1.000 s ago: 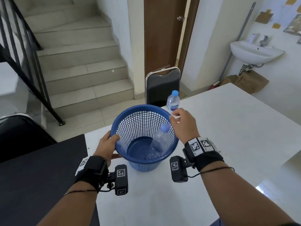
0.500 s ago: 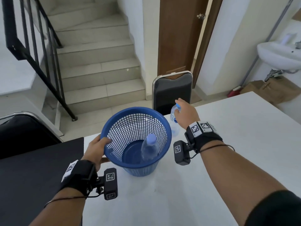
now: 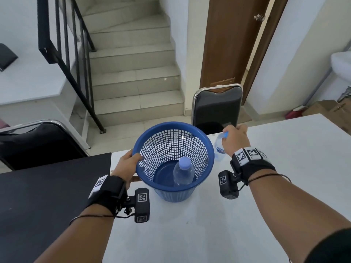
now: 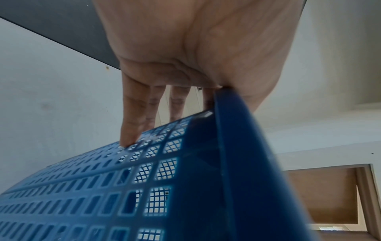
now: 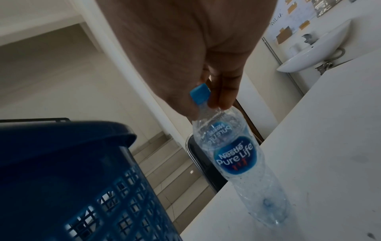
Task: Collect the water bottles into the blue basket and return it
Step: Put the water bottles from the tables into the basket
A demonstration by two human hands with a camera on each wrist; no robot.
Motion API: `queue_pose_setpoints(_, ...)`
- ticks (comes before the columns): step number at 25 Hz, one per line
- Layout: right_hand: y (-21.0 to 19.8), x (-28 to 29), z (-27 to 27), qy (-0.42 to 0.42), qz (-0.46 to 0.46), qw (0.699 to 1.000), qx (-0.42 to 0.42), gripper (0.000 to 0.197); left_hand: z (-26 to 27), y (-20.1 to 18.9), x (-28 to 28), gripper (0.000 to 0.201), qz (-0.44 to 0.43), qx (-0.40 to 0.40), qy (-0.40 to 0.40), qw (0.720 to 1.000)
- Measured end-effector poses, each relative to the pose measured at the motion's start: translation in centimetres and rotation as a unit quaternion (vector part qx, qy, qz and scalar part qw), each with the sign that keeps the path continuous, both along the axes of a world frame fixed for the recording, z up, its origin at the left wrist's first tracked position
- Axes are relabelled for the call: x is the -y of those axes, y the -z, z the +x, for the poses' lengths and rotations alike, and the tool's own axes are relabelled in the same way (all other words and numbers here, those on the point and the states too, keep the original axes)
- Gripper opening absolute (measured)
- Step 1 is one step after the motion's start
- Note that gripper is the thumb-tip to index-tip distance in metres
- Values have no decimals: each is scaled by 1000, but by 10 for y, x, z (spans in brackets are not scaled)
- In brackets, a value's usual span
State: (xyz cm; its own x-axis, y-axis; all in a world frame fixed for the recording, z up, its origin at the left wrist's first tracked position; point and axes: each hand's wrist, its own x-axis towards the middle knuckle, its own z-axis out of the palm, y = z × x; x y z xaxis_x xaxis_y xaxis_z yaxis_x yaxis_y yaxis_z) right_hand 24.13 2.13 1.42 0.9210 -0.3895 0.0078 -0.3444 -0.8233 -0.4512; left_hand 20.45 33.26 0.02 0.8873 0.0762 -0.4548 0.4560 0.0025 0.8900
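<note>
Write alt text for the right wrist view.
The right hand pinches the neck of a clear water bottle just under its blue cap, the bottle tilted with its base on the white table. The blue basket stands at lower left.

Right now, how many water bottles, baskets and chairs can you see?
Water bottles: 2, one in the basket, one on the table that the right hand holds by its neck.
Blue basket: 1.
Black chairs: 2.
Total: 5.
</note>
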Motion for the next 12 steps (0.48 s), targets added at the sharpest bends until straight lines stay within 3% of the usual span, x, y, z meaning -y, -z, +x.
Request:
queue_pose_setpoints(3,-2,-29,-24,-16,38,998,42,27,-28,-3,-21,22,10,1,-17,1000)
queue_pose_setpoints(6,-18,-71,-41,-53,87,984,144,28,-53,0,-51,26,14,-3,-45,999)
queue_pose_setpoints(12,-25,-178,-88,-104,243,907,329,28,-101,12,-132,25,29,-15,-98,995)
